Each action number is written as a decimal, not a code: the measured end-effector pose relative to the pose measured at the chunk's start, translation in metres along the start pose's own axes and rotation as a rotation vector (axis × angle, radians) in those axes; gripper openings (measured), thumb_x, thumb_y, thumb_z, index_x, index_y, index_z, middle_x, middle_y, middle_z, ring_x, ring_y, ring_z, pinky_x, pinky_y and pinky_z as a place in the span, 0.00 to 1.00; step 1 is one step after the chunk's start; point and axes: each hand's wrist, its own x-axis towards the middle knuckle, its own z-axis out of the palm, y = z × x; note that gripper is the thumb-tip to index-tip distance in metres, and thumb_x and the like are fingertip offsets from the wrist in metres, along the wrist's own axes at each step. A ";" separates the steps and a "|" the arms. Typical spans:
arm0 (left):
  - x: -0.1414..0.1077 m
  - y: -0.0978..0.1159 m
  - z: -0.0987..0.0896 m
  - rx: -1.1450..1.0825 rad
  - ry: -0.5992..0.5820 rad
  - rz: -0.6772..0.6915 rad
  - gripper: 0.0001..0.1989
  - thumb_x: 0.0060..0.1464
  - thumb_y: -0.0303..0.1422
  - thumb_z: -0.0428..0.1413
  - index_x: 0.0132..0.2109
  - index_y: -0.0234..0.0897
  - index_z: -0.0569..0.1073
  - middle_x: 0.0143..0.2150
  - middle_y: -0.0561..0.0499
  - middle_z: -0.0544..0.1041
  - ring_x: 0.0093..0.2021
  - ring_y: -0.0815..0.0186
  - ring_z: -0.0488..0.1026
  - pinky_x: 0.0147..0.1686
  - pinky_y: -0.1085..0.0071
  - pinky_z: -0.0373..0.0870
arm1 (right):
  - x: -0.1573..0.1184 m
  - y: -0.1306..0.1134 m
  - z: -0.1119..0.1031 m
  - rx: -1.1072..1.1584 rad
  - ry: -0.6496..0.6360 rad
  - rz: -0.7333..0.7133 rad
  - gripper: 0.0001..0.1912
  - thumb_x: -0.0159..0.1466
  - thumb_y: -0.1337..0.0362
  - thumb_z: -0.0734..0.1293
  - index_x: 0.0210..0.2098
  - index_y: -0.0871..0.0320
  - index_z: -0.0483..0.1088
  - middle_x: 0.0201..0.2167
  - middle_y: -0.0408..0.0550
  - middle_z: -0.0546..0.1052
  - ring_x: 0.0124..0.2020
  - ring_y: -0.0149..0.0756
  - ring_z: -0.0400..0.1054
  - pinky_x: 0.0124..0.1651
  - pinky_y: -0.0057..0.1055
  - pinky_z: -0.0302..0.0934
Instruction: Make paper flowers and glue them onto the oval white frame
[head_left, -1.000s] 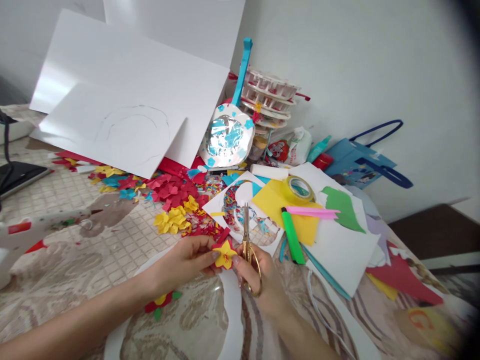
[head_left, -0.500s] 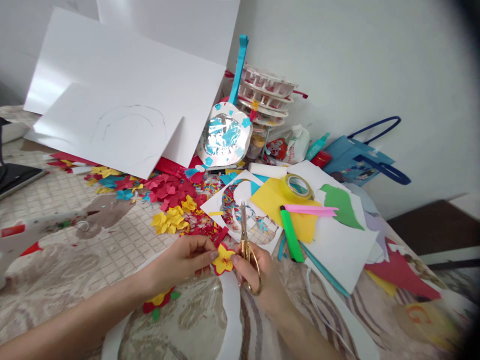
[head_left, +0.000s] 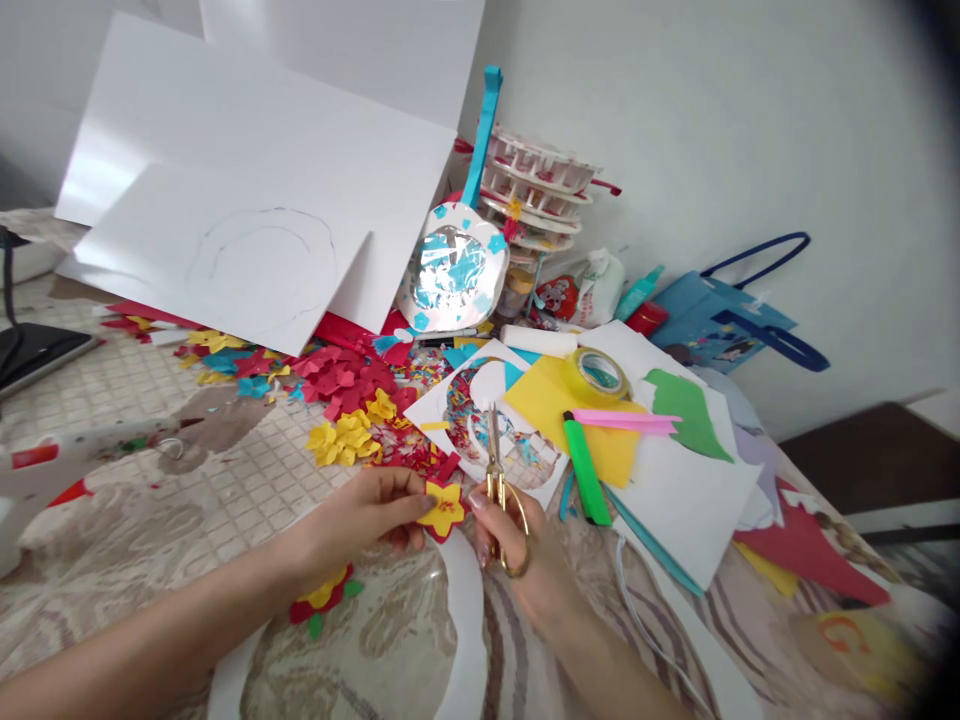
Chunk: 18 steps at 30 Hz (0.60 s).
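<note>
My left hand (head_left: 386,508) pinches a paper flower (head_left: 444,510), yellow petals layered over red, between thumb and fingers. Close beside it on the right, my right hand (head_left: 517,540) is closed around gold-handled scissors (head_left: 495,455), their blades pointing up and away from me. The fingertips of the right hand are just apart from the flower. Beneath both hands lies a white paper ring (head_left: 466,620). Another red and yellow flower with green leaves (head_left: 326,595) sits on the ring's left side, partly covered by my left forearm.
Piles of red paper cutouts (head_left: 349,380) and yellow paper flowers (head_left: 345,440) lie beyond my left hand. A glue gun (head_left: 90,450) rests at left. To the right are a tape roll (head_left: 596,373), a green marker (head_left: 586,468) and paper sheets. A foil-centred paper mirror (head_left: 454,268) leans behind.
My right thumb and fingers have come off the flower and moved slightly right with the scissors. The left hand keeps the flower, now turned a little and facing up.
</note>
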 end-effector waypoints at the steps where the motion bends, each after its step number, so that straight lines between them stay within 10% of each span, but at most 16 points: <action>1: 0.000 0.000 -0.001 -0.039 0.010 -0.002 0.13 0.46 0.40 0.60 0.26 0.36 0.67 0.20 0.55 0.74 0.20 0.73 0.65 0.22 0.77 0.58 | 0.000 -0.001 0.000 -0.009 0.020 -0.015 0.14 0.59 0.53 0.66 0.29 0.59 0.66 0.12 0.35 0.61 0.15 0.25 0.53 0.20 0.24 0.49; 18: 0.003 0.003 -0.008 -0.372 0.116 0.079 0.11 0.46 0.33 0.62 0.29 0.34 0.67 0.25 0.53 0.74 0.26 0.73 0.71 0.28 0.77 0.66 | -0.017 0.001 -0.003 -0.134 -0.206 0.039 0.24 0.60 0.43 0.60 0.24 0.58 0.62 0.10 0.34 0.59 0.12 0.24 0.51 0.17 0.23 0.46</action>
